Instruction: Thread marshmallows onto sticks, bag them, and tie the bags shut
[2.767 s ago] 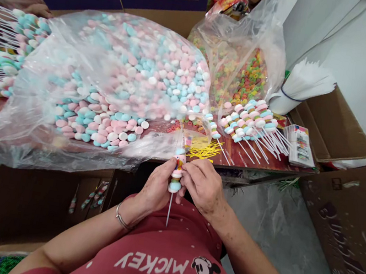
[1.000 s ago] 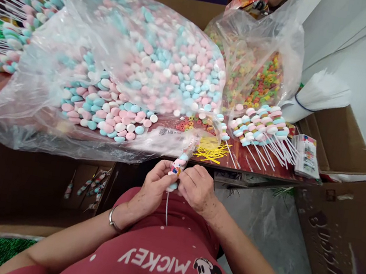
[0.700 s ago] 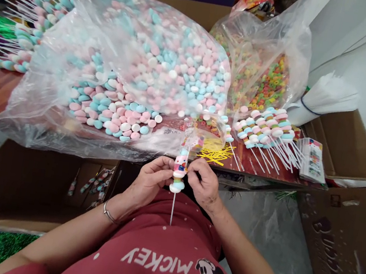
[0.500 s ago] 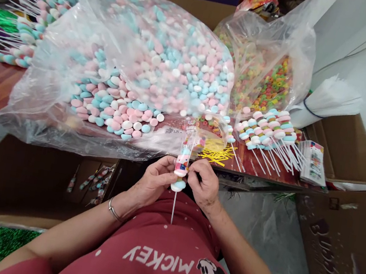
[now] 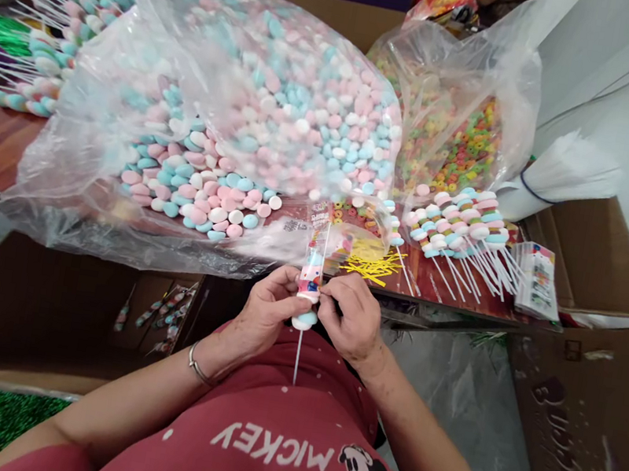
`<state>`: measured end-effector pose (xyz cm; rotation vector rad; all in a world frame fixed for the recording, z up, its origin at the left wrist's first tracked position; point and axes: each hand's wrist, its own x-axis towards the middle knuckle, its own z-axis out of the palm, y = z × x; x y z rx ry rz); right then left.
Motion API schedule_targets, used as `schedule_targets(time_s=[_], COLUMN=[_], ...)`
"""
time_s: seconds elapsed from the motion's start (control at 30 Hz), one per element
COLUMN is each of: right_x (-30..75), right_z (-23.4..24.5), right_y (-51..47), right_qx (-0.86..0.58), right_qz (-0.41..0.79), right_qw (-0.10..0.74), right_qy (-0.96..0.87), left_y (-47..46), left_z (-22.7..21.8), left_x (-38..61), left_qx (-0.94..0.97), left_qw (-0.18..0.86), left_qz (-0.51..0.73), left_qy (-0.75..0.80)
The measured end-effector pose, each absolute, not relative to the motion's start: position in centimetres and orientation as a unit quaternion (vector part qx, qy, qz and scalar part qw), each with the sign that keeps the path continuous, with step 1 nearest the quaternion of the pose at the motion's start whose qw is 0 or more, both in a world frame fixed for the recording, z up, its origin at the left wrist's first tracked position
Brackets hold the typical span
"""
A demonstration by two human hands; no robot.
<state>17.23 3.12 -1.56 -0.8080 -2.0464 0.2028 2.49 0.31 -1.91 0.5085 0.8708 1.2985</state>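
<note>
My left hand [image 5: 266, 315] and my right hand [image 5: 350, 319] both pinch one candy skewer [image 5: 309, 286] held upright just below the table's front edge. A clear printed sleeve covers its upper candies, a blue candy shows at the bottom, and the white stick [image 5: 297, 356] points down toward my red shirt. Just beyond lie yellow twist ties [image 5: 371, 260].
A big clear bag of pink, blue and white candies [image 5: 231, 119] fills the table. A bag of coloured ring candies [image 5: 455, 138] stands at the right, with finished skewers [image 5: 459, 227] and a sleeve stack [image 5: 538, 279]. More skewers [image 5: 35, 40] lie far left. Cardboard boxes [image 5: 593, 248] surround.
The skewer went from tilted to upright between my hands. The clear sleeve has slid further down over the candies. My head shifted slightly.
</note>
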Motion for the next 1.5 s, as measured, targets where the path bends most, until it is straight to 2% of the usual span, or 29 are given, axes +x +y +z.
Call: schedule_targets(time_s=[0.13,0.33,0.53,0.8,0.97,1.1,1.2,1.3,1.4,1.5], right_x=[17.5,17.2,17.0,16.6,15.6,15.7,16.0,16.0,15.9,16.1], right_z=[-0.7,-1.0,-2.2,-2.6,-2.4,-2.2,-2.0,-2.1,-2.3,-2.7], right_y=[3.4,2.9,2.4,3.5,3.2,1.0,-1.1,-2.2,-2.2,-1.6], right_qx=[-0.312,-0.29,-0.277,-0.244,-0.239,-0.364,-0.474,-0.494,-0.49,-0.507], right_qz=[-0.012,-0.07,-0.009,0.148,0.222,0.274,0.322,0.352,0.348,0.273], right_qw=[0.395,0.382,0.374,0.411,0.44,0.438,0.351,0.271,0.29,0.31], right_qy=[-0.864,-0.875,-0.885,-0.866,-0.836,-0.775,-0.741,-0.747,-0.744,-0.757], left_y=[0.3,-0.3,-0.9,1.3,3.0,3.3,3.4,3.6,3.9,4.0], left_z=[-2.0,-2.4,-3.2,-1.9,-1.0,-0.4,-0.1,0.2,0.5,0.5], left_x=[2.7,2.7,2.5,0.9,0.8,1.8,2.3,2.7,3.0,3.1], left_qx=[0.234,0.26,0.304,0.203,0.252,0.215,0.179,0.176,0.188,0.215], left_qw=[0.672,0.639,0.587,0.687,0.721,0.675,0.617,0.58,0.569,0.539], left_qz=[0.584,0.589,0.586,0.585,0.54,0.595,0.649,0.685,0.697,0.709], left_qy=[0.392,0.421,0.468,0.381,0.353,0.38,0.407,0.403,0.394,0.401])
